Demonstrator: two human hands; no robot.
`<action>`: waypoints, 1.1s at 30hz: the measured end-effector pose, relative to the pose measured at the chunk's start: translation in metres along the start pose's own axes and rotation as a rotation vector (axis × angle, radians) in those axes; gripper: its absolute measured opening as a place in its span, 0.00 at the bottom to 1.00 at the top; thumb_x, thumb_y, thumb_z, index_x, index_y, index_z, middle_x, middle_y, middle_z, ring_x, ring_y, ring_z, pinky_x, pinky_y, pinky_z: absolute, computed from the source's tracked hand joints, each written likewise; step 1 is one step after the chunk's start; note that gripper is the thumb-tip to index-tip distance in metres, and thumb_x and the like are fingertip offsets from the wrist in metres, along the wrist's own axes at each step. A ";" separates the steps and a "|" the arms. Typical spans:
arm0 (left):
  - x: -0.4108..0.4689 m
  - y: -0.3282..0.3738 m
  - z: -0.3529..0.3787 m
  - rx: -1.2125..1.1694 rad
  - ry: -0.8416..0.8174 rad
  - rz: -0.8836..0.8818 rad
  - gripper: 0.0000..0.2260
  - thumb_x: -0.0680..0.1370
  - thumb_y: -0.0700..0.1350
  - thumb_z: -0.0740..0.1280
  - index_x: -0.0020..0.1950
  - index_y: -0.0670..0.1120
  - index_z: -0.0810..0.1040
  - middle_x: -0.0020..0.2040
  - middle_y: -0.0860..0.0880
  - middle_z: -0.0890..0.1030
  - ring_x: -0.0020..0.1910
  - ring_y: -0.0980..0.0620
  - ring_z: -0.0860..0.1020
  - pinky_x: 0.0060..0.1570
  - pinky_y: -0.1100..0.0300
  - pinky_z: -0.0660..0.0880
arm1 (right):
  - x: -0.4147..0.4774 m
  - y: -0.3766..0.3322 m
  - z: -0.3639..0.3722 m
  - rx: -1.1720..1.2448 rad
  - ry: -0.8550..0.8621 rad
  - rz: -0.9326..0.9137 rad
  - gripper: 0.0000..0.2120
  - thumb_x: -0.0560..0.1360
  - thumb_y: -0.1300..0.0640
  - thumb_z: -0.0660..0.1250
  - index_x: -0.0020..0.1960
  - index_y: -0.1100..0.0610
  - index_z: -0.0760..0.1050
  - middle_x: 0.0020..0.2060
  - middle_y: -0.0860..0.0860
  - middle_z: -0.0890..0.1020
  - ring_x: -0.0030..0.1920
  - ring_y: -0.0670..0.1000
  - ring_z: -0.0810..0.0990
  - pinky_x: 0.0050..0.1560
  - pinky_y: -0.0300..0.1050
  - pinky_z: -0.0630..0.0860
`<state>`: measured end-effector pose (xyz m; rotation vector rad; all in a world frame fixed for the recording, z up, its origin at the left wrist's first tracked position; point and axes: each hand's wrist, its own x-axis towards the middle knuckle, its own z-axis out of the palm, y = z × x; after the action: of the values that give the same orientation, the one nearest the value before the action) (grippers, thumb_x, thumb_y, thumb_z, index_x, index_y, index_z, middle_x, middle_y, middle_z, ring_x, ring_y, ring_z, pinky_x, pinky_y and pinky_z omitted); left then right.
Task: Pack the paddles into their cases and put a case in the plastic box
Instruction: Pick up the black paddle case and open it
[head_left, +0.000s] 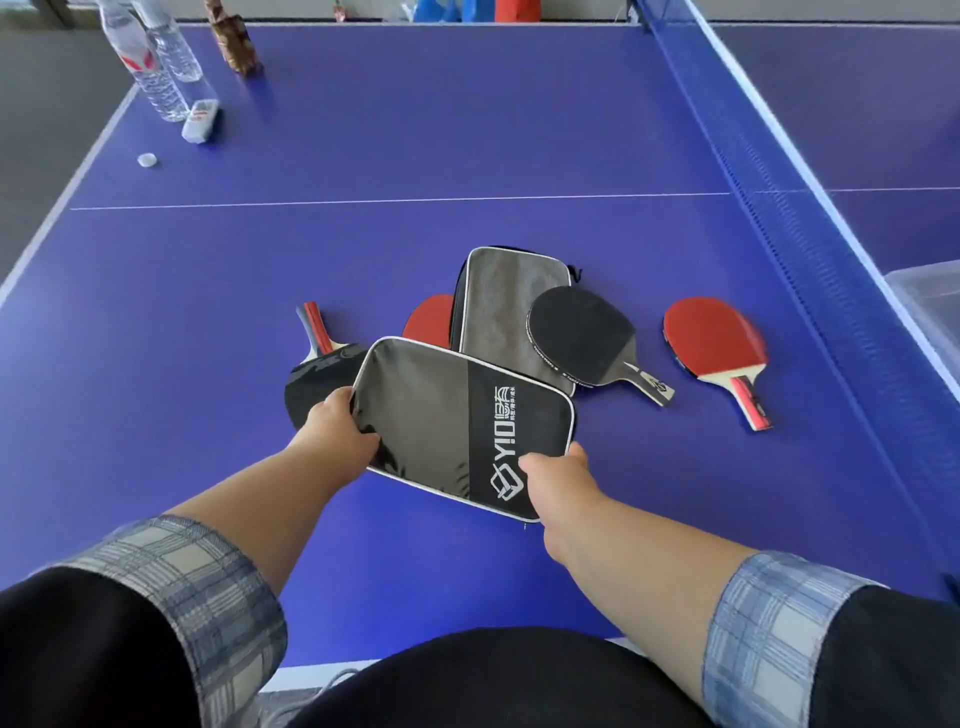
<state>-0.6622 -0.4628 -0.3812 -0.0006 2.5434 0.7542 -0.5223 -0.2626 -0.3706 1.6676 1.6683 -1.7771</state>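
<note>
A grey and black paddle case with a white logo is held at both ends: my left hand grips its left edge, my right hand its near right corner. Under its left end lies a black-faced paddle. A second grey case lies behind, with a black paddle resting on it and a red paddle partly hidden beneath. Another red paddle lies alone to the right. A clear plastic box shows at the right edge, past the net.
The blue table-tennis table carries two water bottles, a small white object, a bottle cap and a brown object at the far left. The net runs along the right.
</note>
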 end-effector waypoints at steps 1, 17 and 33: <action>-0.006 0.001 0.002 0.001 -0.014 0.033 0.21 0.71 0.41 0.66 0.63 0.51 0.71 0.48 0.48 0.79 0.38 0.45 0.81 0.34 0.53 0.79 | -0.007 0.009 -0.005 0.025 0.018 0.023 0.27 0.76 0.57 0.63 0.73 0.47 0.62 0.50 0.47 0.78 0.43 0.49 0.76 0.33 0.42 0.71; -0.013 0.092 0.085 0.258 -0.179 0.482 0.28 0.71 0.38 0.62 0.71 0.53 0.69 0.66 0.43 0.73 0.59 0.38 0.75 0.57 0.46 0.76 | -0.037 0.137 -0.051 0.648 0.027 0.280 0.21 0.74 0.54 0.72 0.65 0.49 0.71 0.58 0.55 0.82 0.56 0.59 0.82 0.60 0.54 0.78; -0.061 0.090 0.113 0.036 -0.221 0.358 0.40 0.75 0.64 0.66 0.80 0.54 0.52 0.78 0.48 0.58 0.73 0.46 0.65 0.70 0.45 0.65 | -0.033 0.121 -0.069 0.194 -0.242 0.026 0.12 0.76 0.51 0.71 0.59 0.48 0.76 0.54 0.50 0.83 0.50 0.50 0.83 0.54 0.49 0.82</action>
<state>-0.5691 -0.3368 -0.3902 0.5326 2.3691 0.7904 -0.3813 -0.2683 -0.3960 1.4649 1.4048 -2.0895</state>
